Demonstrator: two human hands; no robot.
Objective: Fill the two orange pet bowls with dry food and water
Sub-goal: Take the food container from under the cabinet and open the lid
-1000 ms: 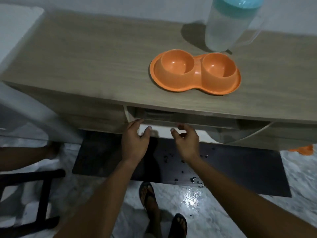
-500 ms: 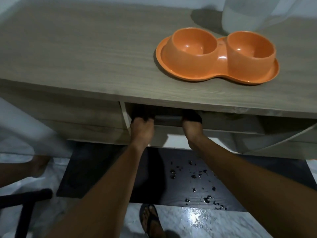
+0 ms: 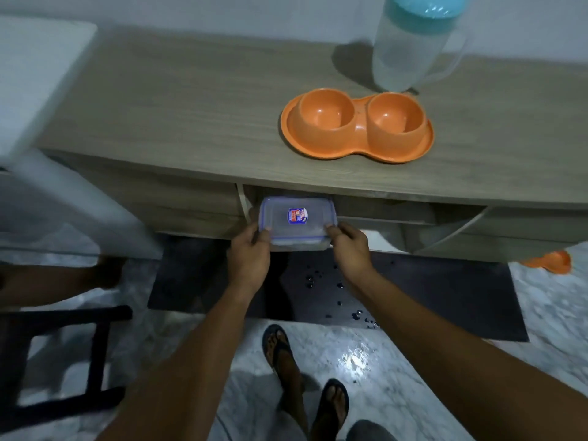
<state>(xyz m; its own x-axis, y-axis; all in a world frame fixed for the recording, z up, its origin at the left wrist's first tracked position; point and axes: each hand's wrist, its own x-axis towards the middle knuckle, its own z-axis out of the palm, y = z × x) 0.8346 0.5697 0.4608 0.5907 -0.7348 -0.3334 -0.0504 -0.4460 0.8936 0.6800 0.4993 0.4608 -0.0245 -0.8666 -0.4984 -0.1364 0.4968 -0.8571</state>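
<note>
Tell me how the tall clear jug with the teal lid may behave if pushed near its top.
The jug is tall on a narrow base, so a high push would probably tip it. Its smooth plastic wall may slip; the handle looks the safer grip.

Desk (image 3: 165, 116) top: left half and centre bare from back edge to front edge. Bowls (image 3: 356, 125) sit right of centre, nearer the front edge; a bare strip of top lies between them and that edge. Jug (image 3: 410, 49) stands just behind the right bowl, toward the back edge, closing off approach from the rear. Right of the bowls the top is bare. Under the front edge, box (image 3: 297, 222) fills the left part of the opening, left hand (image 3: 249, 253) and right hand (image 3: 350, 253) gripping its near corners. White slab (image 3: 38, 78) overhangs the desk's left end.
</note>
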